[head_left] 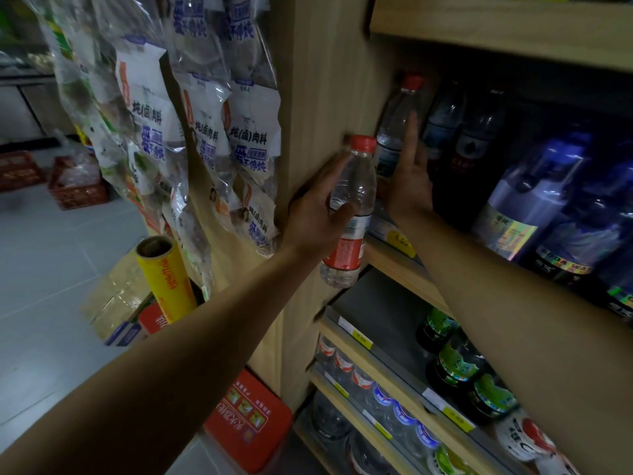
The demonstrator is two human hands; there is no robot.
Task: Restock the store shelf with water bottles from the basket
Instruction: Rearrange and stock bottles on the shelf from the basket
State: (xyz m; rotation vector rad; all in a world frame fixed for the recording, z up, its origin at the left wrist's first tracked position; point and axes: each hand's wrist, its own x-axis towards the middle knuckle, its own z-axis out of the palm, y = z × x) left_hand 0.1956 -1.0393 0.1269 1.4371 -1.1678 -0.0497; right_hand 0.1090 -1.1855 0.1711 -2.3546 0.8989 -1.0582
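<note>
Placing step. Left hand (317,214) grips a red-capped water bottle (349,214) at frame centre, just off the shelf (394,265) edge. Right hand (409,176), fingers spread, steadies the shelved bottle (394,132). Next, likely: slide the held one into the front gap.

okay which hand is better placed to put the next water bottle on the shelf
Left. The left hand already grips a clear red-capped, red-labelled water bottle at the wooden shelf's edge. The right hand is open, flat against a red-capped bottle already on the shelf, carrying nothing.
</note>
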